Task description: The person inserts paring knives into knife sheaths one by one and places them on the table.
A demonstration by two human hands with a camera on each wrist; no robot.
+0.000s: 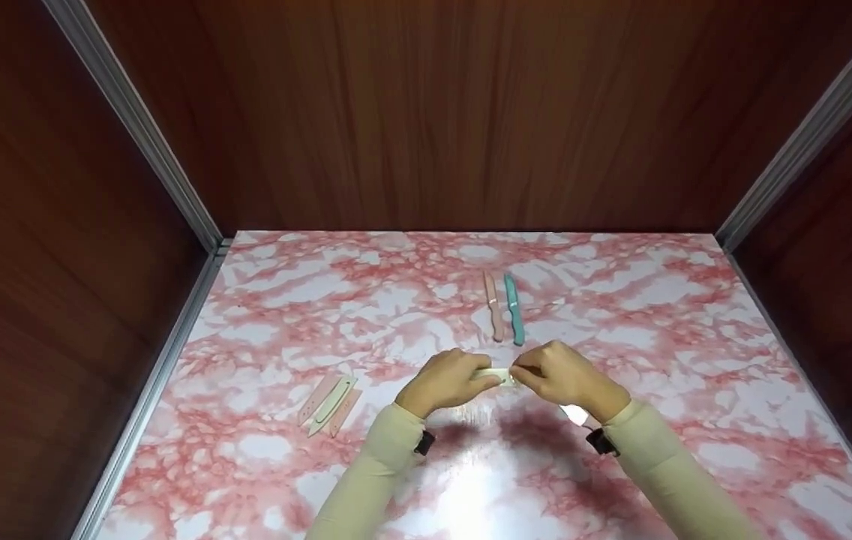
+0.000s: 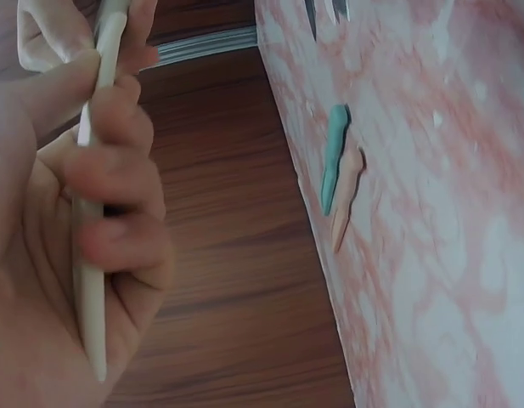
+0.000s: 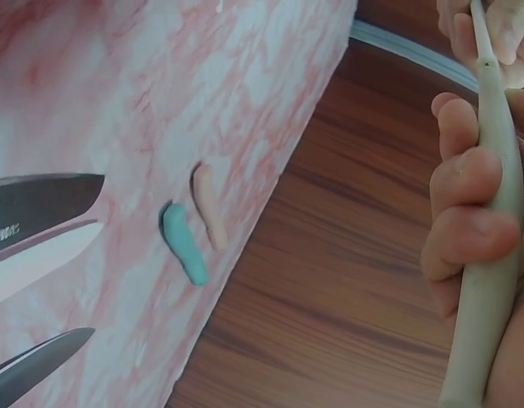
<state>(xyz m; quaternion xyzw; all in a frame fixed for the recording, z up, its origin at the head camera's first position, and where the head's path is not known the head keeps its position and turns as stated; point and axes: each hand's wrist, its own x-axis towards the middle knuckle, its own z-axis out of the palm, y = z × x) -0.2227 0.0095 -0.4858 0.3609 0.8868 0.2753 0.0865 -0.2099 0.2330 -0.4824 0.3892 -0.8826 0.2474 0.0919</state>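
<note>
My left hand (image 1: 450, 379) grips a slim cream knife sheath (image 2: 92, 306), its fingers curled round it. In my right hand (image 1: 565, 379) is the cream handle of a knife (image 3: 480, 340). The two hands face each other over the table, and the narrow front of the handle meets the sheath end between them. The blade itself is not visible, and fingers cover much of the join. Just beyond the hands lie a pink knife (image 1: 493, 304) and a teal knife (image 1: 514, 311), side by side, each with its blade part covered in its own colour.
Left of my left hand lie several pink and cream sheaths (image 1: 332, 405) grouped together. Bare blades, one dark (image 3: 49, 204), one white (image 3: 45, 259) and one grey (image 3: 41, 365), lie on the marbled table (image 1: 261, 450). Brown wood panels (image 1: 426, 112) enclose the table's back and sides.
</note>
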